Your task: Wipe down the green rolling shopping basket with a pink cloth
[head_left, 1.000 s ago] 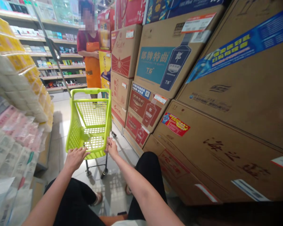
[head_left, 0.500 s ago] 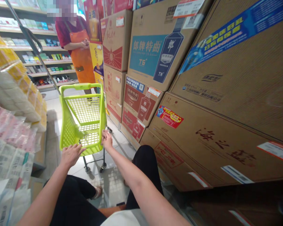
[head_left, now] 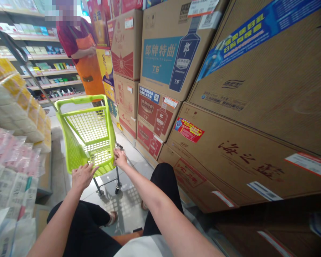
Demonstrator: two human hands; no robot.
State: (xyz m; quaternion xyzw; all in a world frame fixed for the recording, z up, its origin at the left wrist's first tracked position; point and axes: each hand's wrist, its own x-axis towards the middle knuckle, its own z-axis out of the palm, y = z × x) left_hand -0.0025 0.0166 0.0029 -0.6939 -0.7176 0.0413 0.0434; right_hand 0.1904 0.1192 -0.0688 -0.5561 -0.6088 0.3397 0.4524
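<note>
A lime-green shopping cart with a plastic lattice basket stands in front of me on dark legs with small wheels. No goods show in its basket. My left hand is closed over the near left part of the rim, fingers on top. At the near right corner, my right hand is curled round the edge, its fingertips partly hidden.
Stacked cardboard cartons wall the right side. Wrapped paper packs line the left. Ahead stands a person in an orange apron, near stocked shelves. A metal pole slants beside the cart. Pale floor tiles run between.
The cart's far end has swung left, while both hands keep their hold. The cartons and the person in the apron have shifted left in view.
</note>
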